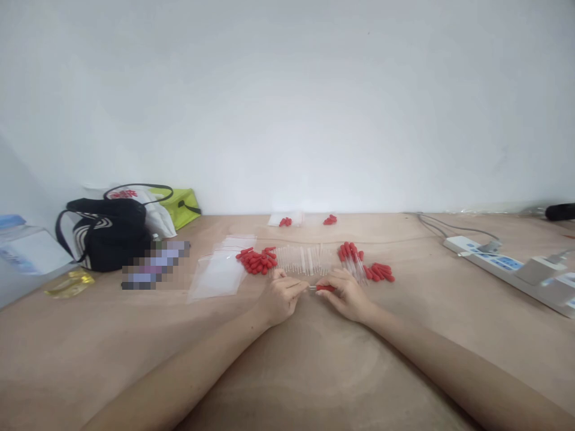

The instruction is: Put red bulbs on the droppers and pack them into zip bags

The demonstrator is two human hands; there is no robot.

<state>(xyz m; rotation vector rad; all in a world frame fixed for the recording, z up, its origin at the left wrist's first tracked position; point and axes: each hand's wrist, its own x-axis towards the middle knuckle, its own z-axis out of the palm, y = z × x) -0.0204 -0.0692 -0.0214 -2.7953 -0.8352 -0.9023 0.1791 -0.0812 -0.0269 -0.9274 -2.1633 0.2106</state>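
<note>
Between finger and thumb, my left hand pinches the end of a thin clear tube. My right hand grips a red rubber bulb that meets the tube's other end. Just beyond both hands lies a row of clear tubes. A pile of loose red bulbs is left of that row. To its right are tubes with red bulbs on them, and beside these a smaller group of red bulbs.
Clear plastic bags lie left of the bulbs. Two small red clusters sit near the wall. A black bag and a green bag stand at the left. A white power strip with cables is at the right.
</note>
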